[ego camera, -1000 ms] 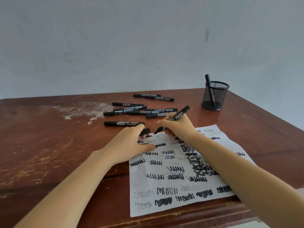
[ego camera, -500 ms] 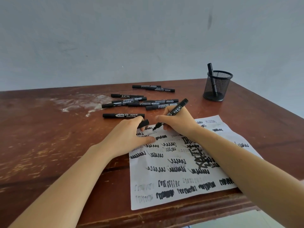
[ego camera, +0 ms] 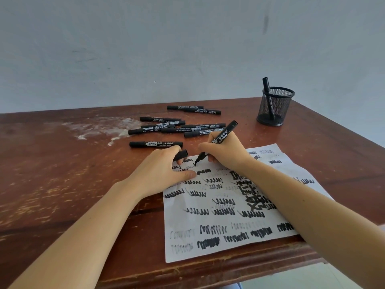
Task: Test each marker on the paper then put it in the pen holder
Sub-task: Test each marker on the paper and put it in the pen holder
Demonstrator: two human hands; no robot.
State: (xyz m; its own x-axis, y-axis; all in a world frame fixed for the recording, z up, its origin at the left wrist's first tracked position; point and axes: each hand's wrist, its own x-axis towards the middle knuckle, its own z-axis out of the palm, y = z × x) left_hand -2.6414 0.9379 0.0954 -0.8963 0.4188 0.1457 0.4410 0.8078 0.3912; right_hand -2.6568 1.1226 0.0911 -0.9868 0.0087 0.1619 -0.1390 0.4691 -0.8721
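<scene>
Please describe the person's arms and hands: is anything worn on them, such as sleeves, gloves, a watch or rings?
Both arms are bare as far as the picture shows: no sleeve reaches the left forearm or the right forearm. The left hand and the right hand wear no gloves. No watch, bracelet or ring is visible on either.

Bare table separates scattered markers from the pen holder.
</scene>
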